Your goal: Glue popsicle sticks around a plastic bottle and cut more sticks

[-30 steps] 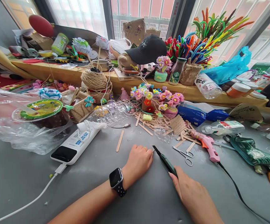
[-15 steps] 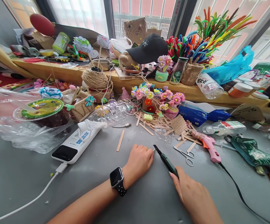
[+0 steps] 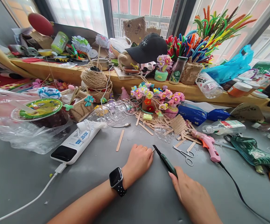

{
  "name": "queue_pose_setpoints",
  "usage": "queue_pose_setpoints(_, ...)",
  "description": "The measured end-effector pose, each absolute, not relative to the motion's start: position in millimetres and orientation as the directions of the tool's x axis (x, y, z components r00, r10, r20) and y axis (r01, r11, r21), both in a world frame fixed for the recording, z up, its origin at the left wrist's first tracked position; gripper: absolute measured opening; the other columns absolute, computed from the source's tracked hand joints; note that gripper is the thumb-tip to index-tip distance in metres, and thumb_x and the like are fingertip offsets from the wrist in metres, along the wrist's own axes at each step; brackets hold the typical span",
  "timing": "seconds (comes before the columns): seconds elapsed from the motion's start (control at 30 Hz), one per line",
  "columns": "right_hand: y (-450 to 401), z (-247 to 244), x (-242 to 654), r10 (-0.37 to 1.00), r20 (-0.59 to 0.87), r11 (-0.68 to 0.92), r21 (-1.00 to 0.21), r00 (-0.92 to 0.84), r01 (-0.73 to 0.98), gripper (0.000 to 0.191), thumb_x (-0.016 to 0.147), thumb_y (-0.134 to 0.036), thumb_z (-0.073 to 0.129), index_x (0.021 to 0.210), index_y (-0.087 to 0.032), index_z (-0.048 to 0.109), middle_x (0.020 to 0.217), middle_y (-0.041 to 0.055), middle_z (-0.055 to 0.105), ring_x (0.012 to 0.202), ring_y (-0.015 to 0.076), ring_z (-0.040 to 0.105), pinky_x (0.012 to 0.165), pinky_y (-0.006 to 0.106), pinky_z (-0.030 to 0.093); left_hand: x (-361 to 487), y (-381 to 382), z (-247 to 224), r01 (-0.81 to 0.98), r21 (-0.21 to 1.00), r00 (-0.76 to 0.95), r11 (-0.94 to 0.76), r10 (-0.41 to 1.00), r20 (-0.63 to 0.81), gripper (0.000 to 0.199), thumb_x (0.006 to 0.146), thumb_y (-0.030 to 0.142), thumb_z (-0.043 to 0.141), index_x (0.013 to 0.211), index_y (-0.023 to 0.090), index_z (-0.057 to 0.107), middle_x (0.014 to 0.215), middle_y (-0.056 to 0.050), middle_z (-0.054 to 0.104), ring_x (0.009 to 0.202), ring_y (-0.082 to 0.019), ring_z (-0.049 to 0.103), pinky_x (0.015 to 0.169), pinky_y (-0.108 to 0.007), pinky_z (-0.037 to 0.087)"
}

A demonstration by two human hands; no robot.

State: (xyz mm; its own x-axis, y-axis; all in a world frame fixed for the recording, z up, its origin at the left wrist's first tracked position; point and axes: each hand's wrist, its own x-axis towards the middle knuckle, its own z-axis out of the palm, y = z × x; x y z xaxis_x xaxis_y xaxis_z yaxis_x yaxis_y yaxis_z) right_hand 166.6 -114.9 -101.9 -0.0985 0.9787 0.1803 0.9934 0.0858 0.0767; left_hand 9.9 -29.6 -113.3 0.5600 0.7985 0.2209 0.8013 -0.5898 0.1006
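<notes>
My left hand (image 3: 139, 158) rests closed on the grey table, its fingers curled around something mostly hidden; a small pale tip pokes out beside the thumb. A dark green utility knife (image 3: 167, 162) is held in my right hand (image 3: 191, 189), its black blade end pointing up and left, close to that pale tip. Whether the blade touches it I cannot tell. A single wooden craft stick (image 3: 120, 140) lies ahead of my left hand. Small scissors (image 3: 185, 153) lie beyond the knife, to the right.
Behind lies a pile of craft sticks (image 3: 146, 128) below pastel flowers (image 3: 149, 93). A pink glue gun (image 3: 208, 146) with a black cord lies right. On the left are a white power bank (image 3: 79, 141) with a cable and a lidded cup (image 3: 41, 109) in plastic.
Hardly anything differs. The view has shifted very slightly; both hands and the knife keep nearly the same positions.
</notes>
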Motion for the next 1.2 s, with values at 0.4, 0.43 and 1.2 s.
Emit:
queue_pose_setpoints(0.4,-114.3,-107.2,160.6,0.995,0.074,0.057,0.201,-0.073,0.978,0.017,0.084,-0.026,0.031,0.07,-0.02,0.04,0.044,-0.0039,0.054,0.033,0.0161,0.053,0.028,0.022,0.015,9.9,-29.8,-112.2,0.798,0.103,0.565,-0.594,0.796,0.217,0.023,0.082,0.02,0.034,0.065,0.016,0.05,0.062,-0.003,0.056,0.059,-0.015,0.051,0.054,-0.029,0.022)
queue_pose_setpoints(0.43,-114.6,-106.9,160.5,0.997,0.051,0.051,0.206,-0.063,0.977,0.015,0.083,-0.027,0.033,0.071,-0.021,0.04,0.043,-0.0039,0.054,0.033,0.0167,0.053,0.027,0.022,0.015,9.9,-29.7,-111.9,0.8,0.103,0.563,-0.592,0.798,0.214,0.024,0.082,0.02,0.034,0.064,0.016,0.05,0.061,-0.003,0.057,0.059,-0.015,0.051,0.054,-0.029,0.022)
queue_pose_setpoints(1.2,-113.5,-96.8,153.6,0.997,-0.076,-0.009,0.171,0.022,0.985,0.011,0.081,-0.028,0.041,0.073,-0.02,0.042,0.041,-0.0043,0.055,0.035,0.0162,0.055,0.028,0.02,0.017,10.0,-26.2,-114.3,0.77,0.02,0.625,-0.637,0.761,0.176,0.023,0.08,0.016,0.035,0.06,0.016,0.047,0.056,-0.002,0.056,0.055,-0.016,0.05,0.053,-0.029,0.018)
